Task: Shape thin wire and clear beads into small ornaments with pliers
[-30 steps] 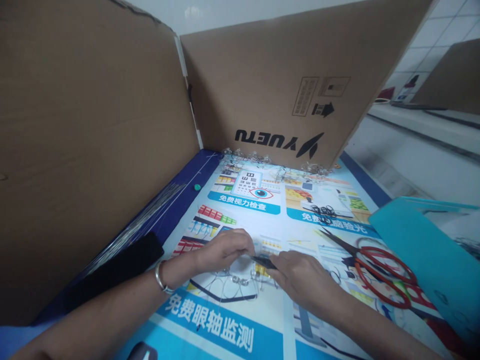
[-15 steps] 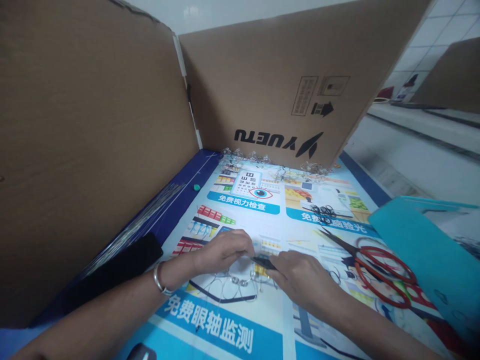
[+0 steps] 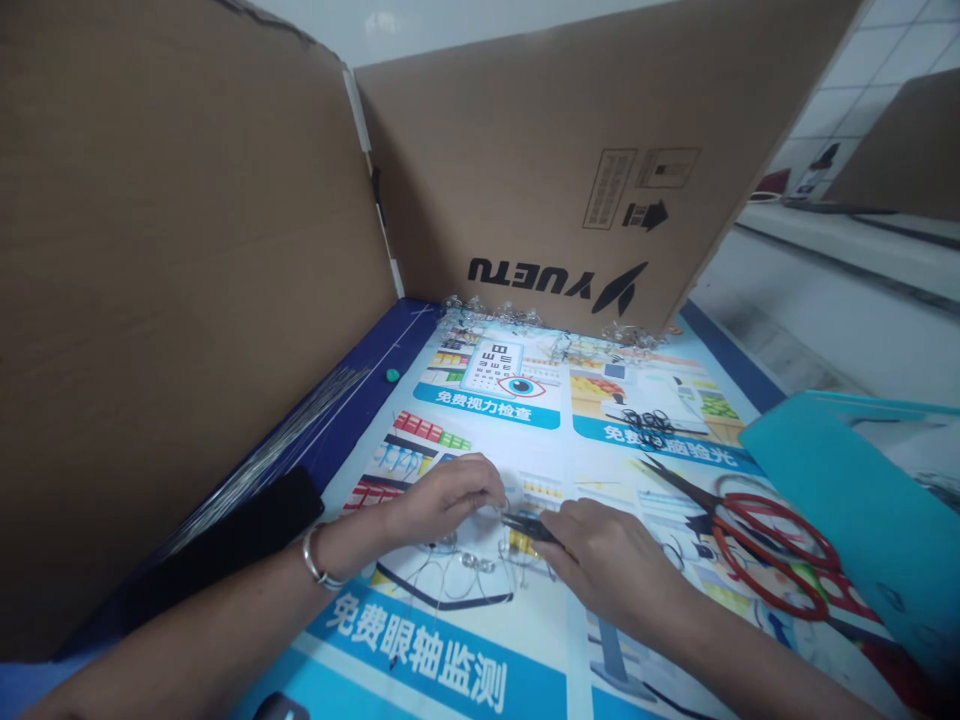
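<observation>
My right hand [image 3: 600, 550] is closed around small dark pliers [image 3: 529, 526], whose jaws point left. Just beyond the jaw tips, my left hand [image 3: 450, 497] pinches a thin wire piece [image 3: 505, 505], mostly hidden by the fingers. A silver bracelet [image 3: 319, 560] circles the left wrist. Below the hands, fine wire loops with small clear beads [image 3: 478, 563] lie on the printed sheet. Red-handled scissors [image 3: 765, 540] rest to the right of my right hand, blades pointing up and left.
Brown cardboard panels [image 3: 555, 160] stand at the left and back. A bundle of silvery wires [image 3: 292, 440] and a black object [image 3: 247, 540] lie at left. Tangled clear pieces [image 3: 600, 342] line the back; black loops [image 3: 649, 424] sit nearer. A turquoise folder-like object [image 3: 855, 500] is at right.
The pliers' jaws now show more clearly, slightly apart, near the left fingertips. Both hands have stayed almost in place.
</observation>
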{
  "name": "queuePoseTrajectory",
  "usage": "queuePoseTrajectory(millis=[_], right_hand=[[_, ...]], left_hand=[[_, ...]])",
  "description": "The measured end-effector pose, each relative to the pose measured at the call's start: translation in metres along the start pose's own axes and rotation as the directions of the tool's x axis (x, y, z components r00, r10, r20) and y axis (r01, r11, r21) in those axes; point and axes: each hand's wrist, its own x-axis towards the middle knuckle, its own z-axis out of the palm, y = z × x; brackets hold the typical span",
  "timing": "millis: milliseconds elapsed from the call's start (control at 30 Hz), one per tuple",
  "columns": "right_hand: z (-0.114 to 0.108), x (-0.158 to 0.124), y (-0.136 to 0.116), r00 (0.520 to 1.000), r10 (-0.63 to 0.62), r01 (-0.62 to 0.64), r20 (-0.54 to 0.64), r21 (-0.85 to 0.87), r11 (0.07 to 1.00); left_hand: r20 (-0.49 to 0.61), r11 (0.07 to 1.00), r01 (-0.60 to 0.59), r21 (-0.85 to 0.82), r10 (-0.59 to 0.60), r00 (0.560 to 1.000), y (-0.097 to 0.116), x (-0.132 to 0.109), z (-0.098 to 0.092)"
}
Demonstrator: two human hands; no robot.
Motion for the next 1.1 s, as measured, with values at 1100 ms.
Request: queuePoseTrajectory(millis=[1100], right_hand=[[0.0011, 0.0031, -0.0002, 1.0, -0.023, 0.022, -0.012, -0.043, 0.999]], left_hand=[[-0.003, 0.999, -0.014, 0.039, 0.014, 1.0, 0.0063, 0.0019, 0.002]])
